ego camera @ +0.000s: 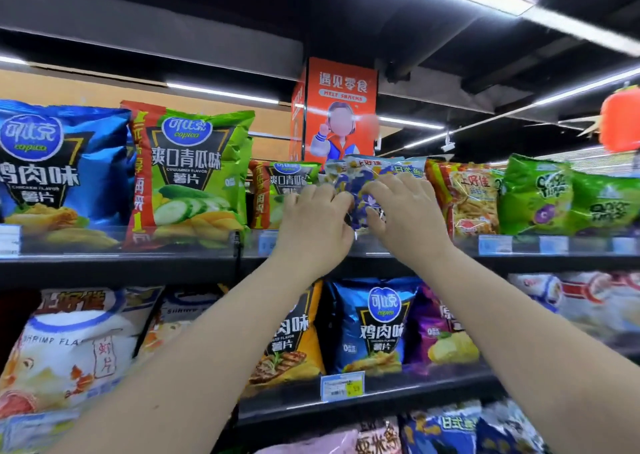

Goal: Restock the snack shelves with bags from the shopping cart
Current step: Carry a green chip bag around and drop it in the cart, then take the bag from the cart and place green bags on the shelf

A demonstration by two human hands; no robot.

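The top shelf (138, 266) runs across in front of me, and the bag I am stocking stands on it, between a small green bag (277, 183) and a red-and-yellow bag (467, 197) that also reads 上好佳. Far left is the large blue Copico bag (62, 173), marked 鸡肉味, and beside it the big green Copico bag (190, 176), 爽口青瓜味, "cucumber flavor". Behind stands an orange sign (341, 107): 遇见零食, "Meet Snacks". My blue-and-white bag (360, 179) shows 上好佳 and 日式鱼 along its top, and my hands cover the rest. I judge it light and puffed with air, the film slick and crinkly and the contents brittle, so it wants holding by its side edges or top seam, not squeezing at the middle. My left grip (311, 225) pinches its left edge with curled fingers. My right grip (405, 211) curls over its front and right side. The price tags (495, 244) are too blurred to read.
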